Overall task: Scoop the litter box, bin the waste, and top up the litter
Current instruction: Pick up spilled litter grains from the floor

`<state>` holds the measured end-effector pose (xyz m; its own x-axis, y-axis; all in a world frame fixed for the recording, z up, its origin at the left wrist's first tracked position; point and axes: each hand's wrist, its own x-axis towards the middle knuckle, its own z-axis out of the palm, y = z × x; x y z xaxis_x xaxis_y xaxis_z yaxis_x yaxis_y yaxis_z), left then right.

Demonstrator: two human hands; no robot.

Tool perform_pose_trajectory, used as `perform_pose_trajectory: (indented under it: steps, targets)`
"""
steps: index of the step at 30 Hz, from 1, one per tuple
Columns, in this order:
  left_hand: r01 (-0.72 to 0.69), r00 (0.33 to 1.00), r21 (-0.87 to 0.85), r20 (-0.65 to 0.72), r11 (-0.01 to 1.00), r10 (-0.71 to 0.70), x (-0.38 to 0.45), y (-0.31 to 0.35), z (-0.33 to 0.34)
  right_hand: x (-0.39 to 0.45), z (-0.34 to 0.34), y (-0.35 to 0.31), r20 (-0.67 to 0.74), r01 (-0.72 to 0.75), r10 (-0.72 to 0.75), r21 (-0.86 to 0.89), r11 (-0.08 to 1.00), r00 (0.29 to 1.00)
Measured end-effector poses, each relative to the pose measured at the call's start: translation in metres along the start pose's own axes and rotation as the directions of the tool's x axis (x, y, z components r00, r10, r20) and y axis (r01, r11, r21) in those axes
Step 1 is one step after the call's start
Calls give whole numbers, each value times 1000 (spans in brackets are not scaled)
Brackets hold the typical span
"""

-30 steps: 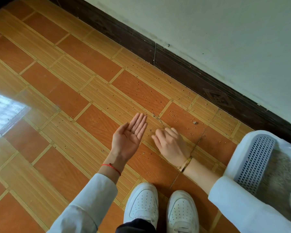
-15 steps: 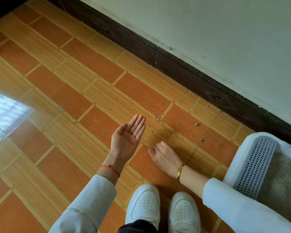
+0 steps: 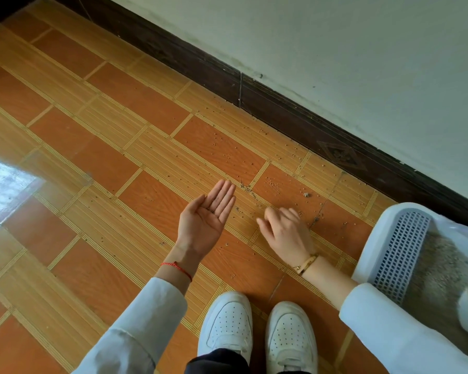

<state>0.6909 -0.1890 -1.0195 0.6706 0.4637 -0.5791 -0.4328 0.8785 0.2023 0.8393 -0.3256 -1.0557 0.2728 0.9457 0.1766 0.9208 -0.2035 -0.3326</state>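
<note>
Tiny, light, rolling litter grains (image 3: pixel 274 183) at 12 o'clock are best pinched singly; left hand (image 3: pixel 204 221) is held flat, right hand (image 3: pixel 287 230) curled, grip cannot be told

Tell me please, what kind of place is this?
Most likely a room in a home, at the edge by a wall. The tiled floor meets a dark baseboard, a litter box stands there, and litter grains lie scattered on the tiles.

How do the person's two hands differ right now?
The left hand is turned palm up with its fingers straight, a few grains lying on it; the right hand is palm down, fingers bent toward the floor. The left wrist wears a red string, the right a gold bracelet. Both reach out from white sleeves.
</note>
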Motion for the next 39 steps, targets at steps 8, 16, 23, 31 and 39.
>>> perform_pose_trajectory:
  steps: [8,16,23,31,39]
  targets:
    - [-22,1000,-16,-7,1000,22,5,-2,0,-44,30,-14,255,347,-276,-299,889,927]
    - [-4,1000,26,-14,1000,5,6,-7,0,-38,35,-15,209,423,-371,-353,834,905]
    - [-1,1000,65,-19,998,2,7,-10,-1,-30,29,-9,191,262,-209,-320,910,959]
    - [0,999,68,-46,998,3,10,-13,1,-33,33,-9,196,355,-302,-372,858,933]
    - [55,997,124,-64,991,-48,15,-26,3,18,-8,-48,-118,249,-254,-56,967,960]
